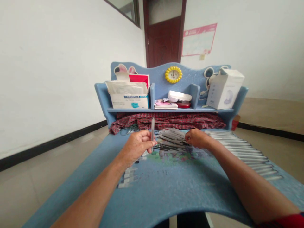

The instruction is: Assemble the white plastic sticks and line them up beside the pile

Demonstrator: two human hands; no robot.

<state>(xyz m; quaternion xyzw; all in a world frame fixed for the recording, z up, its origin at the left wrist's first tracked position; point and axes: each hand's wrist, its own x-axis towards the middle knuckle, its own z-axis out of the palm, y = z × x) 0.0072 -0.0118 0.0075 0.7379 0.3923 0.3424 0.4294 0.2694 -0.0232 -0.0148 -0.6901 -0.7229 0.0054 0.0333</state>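
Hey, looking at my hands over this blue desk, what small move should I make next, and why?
I'd probably lift one slim piece from the pile with your right hand and bring it toward the translucent tube. Your left hand holds that tube upright, and your right is at the pile's edge; whether it grips anything, I can't tell.
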